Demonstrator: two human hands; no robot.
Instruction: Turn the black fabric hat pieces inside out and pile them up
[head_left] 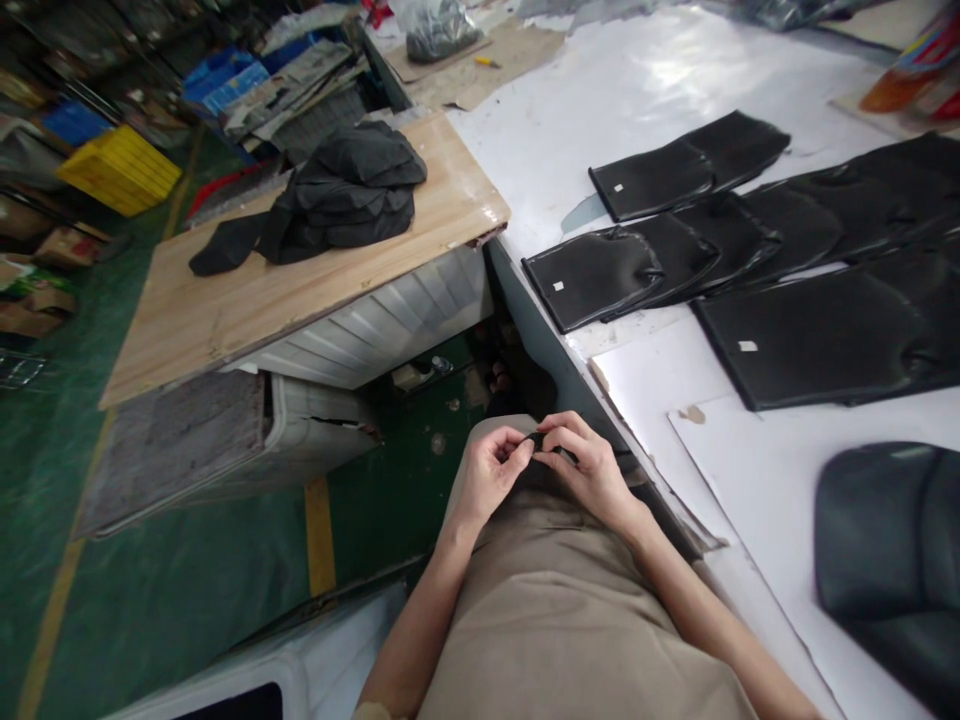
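Note:
Both hands meet over my lap, just left of the white table's edge. My left hand is closed in a pinch on a small black piece, whose kind I cannot make out. From the other side my right hand pinches the same piece, fingers curled around it and hiding much of it. To the right, several flat black pieces with small white labels lie overlapping on the white table; neither hand touches them.
A wooden board on my left carries a heap of black fabric. Dark, shiny material lies at the table's near right. A yellow crate stands on the green floor. Farther back are a clear plastic bag and a yellow-handled tool.

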